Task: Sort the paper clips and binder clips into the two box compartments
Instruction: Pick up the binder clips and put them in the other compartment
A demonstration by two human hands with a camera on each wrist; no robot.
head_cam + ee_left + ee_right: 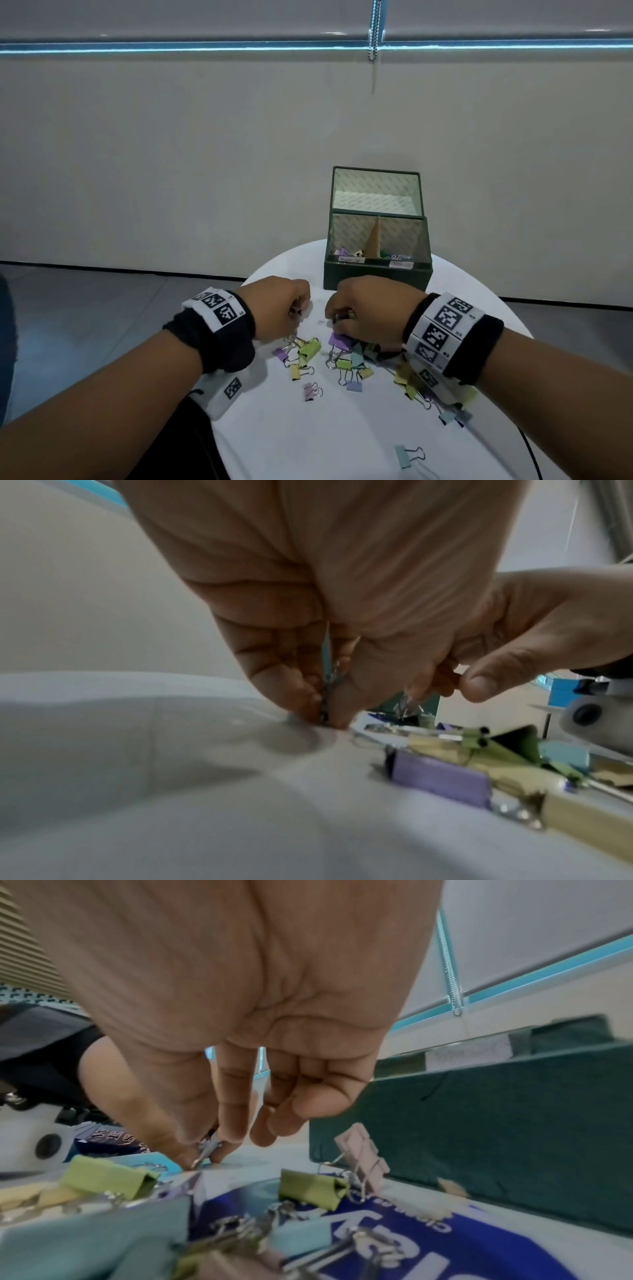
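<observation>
Our left hand (277, 308) pinches small metal clips (325, 707) against the table (342, 428) before the box (376, 275). Our right hand (370, 308) pinches a silvery clip (207, 1149) beside it. Binder clips (342, 359) lie nearer us. In the box, binder clips fill the left compartment, paper clips (399, 256) the right.

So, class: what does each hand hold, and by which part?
Left hand pinches a thin metal clip between fingertips at the table. Right hand pinches another clip; exact parts are unclear.
</observation>
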